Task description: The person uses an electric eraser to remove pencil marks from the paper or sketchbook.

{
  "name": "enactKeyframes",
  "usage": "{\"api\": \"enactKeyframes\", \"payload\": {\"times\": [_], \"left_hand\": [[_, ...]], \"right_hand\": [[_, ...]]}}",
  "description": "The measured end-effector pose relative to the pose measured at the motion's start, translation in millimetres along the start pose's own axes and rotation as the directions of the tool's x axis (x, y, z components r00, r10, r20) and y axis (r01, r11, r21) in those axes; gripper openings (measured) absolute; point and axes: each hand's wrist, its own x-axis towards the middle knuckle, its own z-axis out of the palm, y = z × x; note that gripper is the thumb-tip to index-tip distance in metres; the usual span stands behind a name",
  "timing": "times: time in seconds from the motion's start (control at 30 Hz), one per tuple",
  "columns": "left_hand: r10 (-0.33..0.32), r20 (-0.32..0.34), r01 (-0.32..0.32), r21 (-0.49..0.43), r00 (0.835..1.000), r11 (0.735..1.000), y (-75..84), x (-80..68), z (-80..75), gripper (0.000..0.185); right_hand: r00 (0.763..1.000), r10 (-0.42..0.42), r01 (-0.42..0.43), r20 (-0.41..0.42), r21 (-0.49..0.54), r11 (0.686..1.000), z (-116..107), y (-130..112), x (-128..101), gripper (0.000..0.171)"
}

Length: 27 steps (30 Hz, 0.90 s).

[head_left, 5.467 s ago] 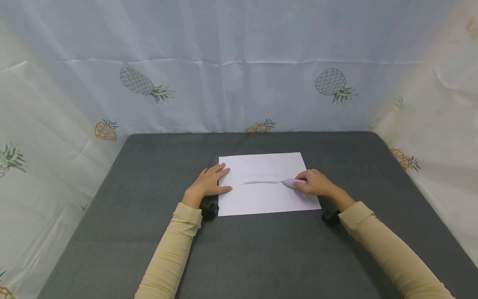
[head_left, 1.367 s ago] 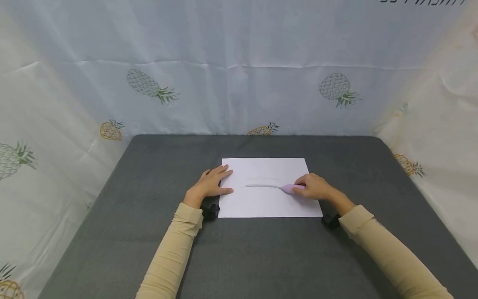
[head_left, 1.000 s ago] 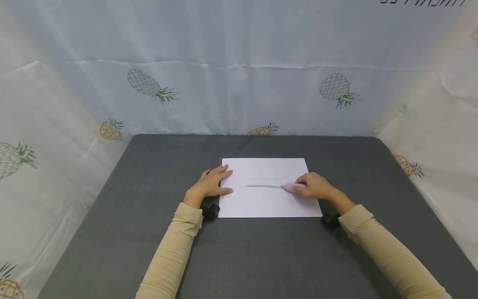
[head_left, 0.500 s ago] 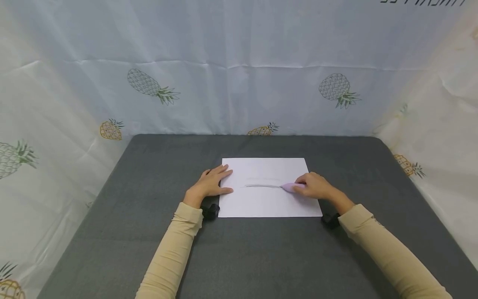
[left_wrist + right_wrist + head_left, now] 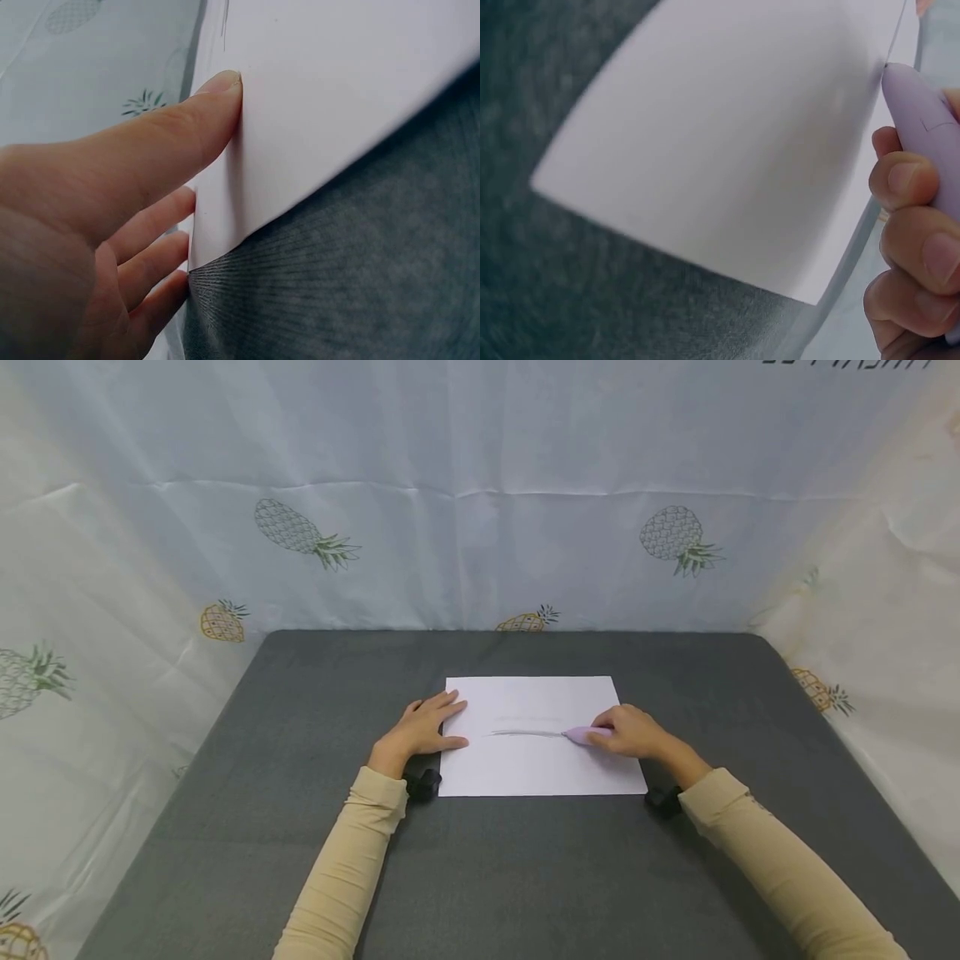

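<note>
Dark grey felt covers the table (image 5: pixel 300 860) from the near edge to the far wall. Two long beige sleeves reach in from the near side, and a small black wrist camera (image 5: pixel 422 783) sits under each wrist.

On the middle of the table lies a flat white sheet of paper (image 5: pixel 525 768). The left hand (image 5: pixel 418 732) lies flat on the sheet's left edge with straight fingers and its thumb (image 5: pixel 187 142) pressing down. It holds nothing; it only keeps the sheet from sliding.

The right hand (image 5: pixel 628 732) rests on the right part of the sheet. Its fingers (image 5: pixel 904 180) are curled tight round a fat pale purple pen-shaped tool (image 5: pixel 583 737). The tip touches the paper at the right end of a grey drawn line (image 5: pixel 525 733) that runs left to right across the middle of the sheet.

Compared with a second ago, almost nothing has moved. The tip sits at the same end of the line, the line looks the same length, and the left hand has not shifted. So the work on the line seems paused at this end.

Behind the table hangs a pale cloth wall with printed pineapples (image 5: pixel 300 533).

No brand shows on the tool or the paper. Some dark letters are cut off at the top right corner (image 5: pixel 847 363) of the head view and cannot be read.
</note>
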Motion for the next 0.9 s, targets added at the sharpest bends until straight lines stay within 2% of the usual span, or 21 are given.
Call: {"api": "enactKeyframes", "payload": {"times": [0.9], "left_hand": [[0.000,-0.001,0.000,-0.003,1.000,1.000,-0.6,-1.2,-1.0,0.074]], "right_hand": [[1.000,0.002,-0.002,-0.012,-0.019,1.000,0.2,-2.2,-0.2,0.023]]}}
